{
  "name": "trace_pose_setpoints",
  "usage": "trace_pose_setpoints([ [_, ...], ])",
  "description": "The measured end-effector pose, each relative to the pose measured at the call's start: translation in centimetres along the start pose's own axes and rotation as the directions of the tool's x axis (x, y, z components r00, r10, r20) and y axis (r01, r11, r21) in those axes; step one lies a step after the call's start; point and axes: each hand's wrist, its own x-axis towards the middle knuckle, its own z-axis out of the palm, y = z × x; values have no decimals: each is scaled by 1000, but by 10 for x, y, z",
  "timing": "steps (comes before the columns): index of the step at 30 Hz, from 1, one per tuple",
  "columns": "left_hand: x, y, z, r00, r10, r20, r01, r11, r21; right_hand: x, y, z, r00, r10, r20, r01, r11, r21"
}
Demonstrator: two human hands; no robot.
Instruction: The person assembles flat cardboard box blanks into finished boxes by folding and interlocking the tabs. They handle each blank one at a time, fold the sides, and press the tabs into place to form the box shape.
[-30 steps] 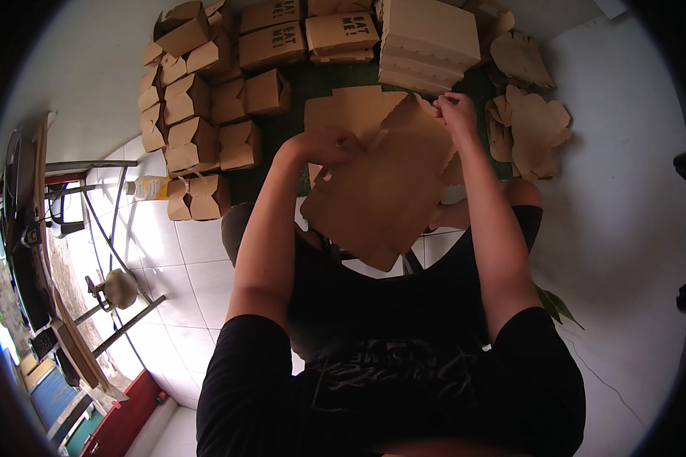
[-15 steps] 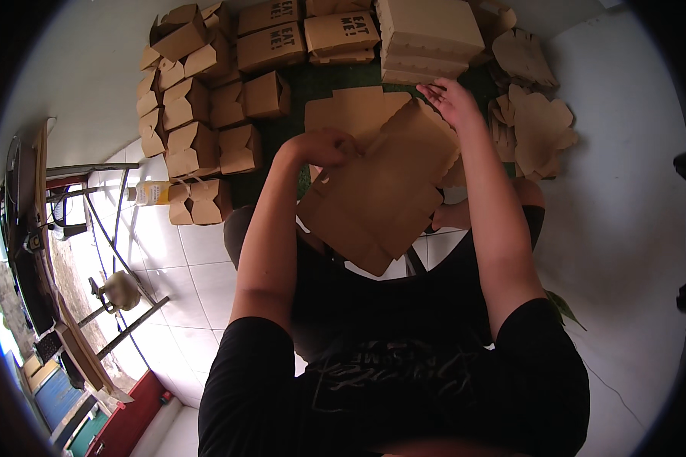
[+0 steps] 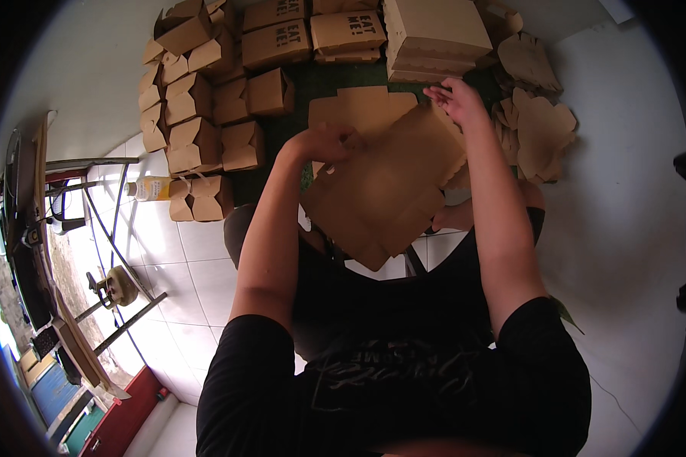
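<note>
A flat brown cardboard box blank [image 3: 389,183] with scalloped edges and fold lines is held tilted above my lap. My left hand [image 3: 329,143] is closed on its left edge, fingers curled. At the blank's far right corner is my right hand [image 3: 459,103], its fingers stretched out and partly apart, the wrist by the scalloped edge. Whether that hand touches the cardboard I cannot tell. Under and beyond the held piece lies another flat cardboard blank [image 3: 358,107], partly covered.
Folded brown boxes [image 3: 194,145] are stacked at the left, with printed boxes [image 3: 278,42] behind. A pile of larger cartons [image 3: 434,38] stands at the far middle. Flat scalloped pieces [image 3: 545,126] lie at the right. A bottle of yellow liquid [image 3: 151,188] stands beside the left boxes.
The view has shifted slightly. My hands and the cardboard blank stay in nearly the same places, with my left hand a little blurred.
</note>
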Motion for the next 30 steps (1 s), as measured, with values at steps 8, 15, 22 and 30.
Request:
trace_pose_setpoints([
  [8,-10,14,-4,990,2,-143,-30,980,-196,-102,56,11,989,-146,31,146,903,-404],
  [15,-2,13,3,964,96,-247,-138,978,-159,-115,67,36,994,100,44,-60,836,-546],
  [22,9,8,18,883,267,-386,-330,938,-104,-102,66,38,982,148,117,-56,817,-574],
  [30,5,20,25,894,104,-437,-233,939,-254,-152,79,59,980,-179,85,197,847,-494],
])
